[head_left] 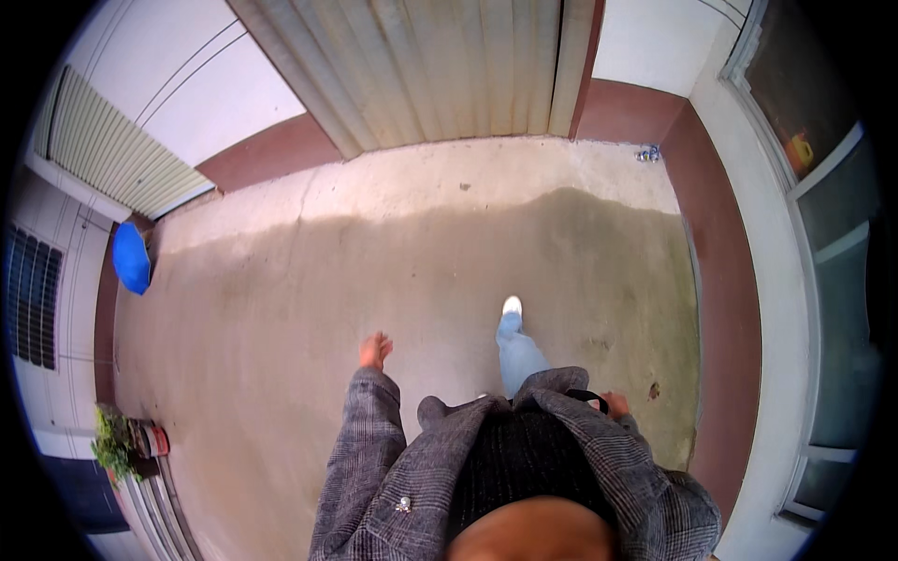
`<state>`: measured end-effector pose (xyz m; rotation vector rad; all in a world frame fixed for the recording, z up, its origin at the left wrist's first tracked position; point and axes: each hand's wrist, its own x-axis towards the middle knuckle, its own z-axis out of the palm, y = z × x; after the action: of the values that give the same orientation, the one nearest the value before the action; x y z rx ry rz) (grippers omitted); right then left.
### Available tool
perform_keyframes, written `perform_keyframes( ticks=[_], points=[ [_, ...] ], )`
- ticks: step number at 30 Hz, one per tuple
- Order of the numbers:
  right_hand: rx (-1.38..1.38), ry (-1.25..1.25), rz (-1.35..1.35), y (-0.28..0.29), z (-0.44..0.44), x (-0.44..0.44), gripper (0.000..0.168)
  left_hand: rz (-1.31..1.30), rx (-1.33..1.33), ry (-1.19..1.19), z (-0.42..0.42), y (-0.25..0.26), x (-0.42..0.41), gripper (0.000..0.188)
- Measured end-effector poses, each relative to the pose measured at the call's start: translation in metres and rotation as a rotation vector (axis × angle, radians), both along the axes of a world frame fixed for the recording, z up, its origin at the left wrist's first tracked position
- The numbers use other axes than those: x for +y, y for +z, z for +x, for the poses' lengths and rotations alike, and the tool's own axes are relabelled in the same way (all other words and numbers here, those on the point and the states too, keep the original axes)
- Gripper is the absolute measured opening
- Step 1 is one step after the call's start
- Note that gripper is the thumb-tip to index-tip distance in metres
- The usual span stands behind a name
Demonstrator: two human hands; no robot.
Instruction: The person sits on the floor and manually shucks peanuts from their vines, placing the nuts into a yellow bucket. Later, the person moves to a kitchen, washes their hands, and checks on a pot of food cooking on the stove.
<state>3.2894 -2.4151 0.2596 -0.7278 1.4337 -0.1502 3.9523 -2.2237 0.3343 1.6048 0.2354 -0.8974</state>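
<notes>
My left hand [375, 349] swings out in front of the grey checked coat [379, 449], over the concrete floor. Its fingers are loosely bent and a little apart, with nothing seen in them. Beside the coat's other edge, my right hand [617, 404] is small and partly covered by the coat. A black strap or band [588, 398] lies close to it; whether the fingers hold it is unclear. One leg in light blue jeans [520, 354] reaches forward, ending in a white shoe [513, 306].
Ahead stands a corrugated metal door [449, 70]. A blue umbrella [131, 258] sits by the left wall, with a potted plant [112, 442] nearer. Along the right runs a wall with a red-brown base [722, 280] and windows [842, 294]. Crumpled litter [647, 153] lies in the far corner.
</notes>
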Motion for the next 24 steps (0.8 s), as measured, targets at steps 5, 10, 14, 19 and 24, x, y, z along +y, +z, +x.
perform_keyframes(
  ticks=[5, 10, 14, 19, 24],
  points=[
    [0.074, -0.369, 0.146, -0.015, 0.072, -0.116, 0.022, -0.102, -0.143, -0.306, 0.063, 0.072, -0.259, 0.045],
    [-0.244, -0.073, -0.424, -0.037, 0.193, -0.324, 0.025, 0.01, -0.09, -0.549, 0.101, 0.134, -0.44, 0.065],
    [-0.152, 0.051, -0.69, 0.009, 0.351, -0.499, 0.041, 0.001, -0.174, -0.696, 0.152, 0.159, -0.556, 0.075],
    [-0.226, 0.386, -0.492, 0.147, 0.578, -0.661, 0.035, -0.004, -0.241, -0.847, 0.228, 0.184, -0.713, 0.078],
    [-0.391, 0.513, -0.676, 0.219, 0.71, -0.775, 0.027, -0.192, -0.359, -1.041, 0.294, 0.21, -0.914, 0.076]
  ],
)
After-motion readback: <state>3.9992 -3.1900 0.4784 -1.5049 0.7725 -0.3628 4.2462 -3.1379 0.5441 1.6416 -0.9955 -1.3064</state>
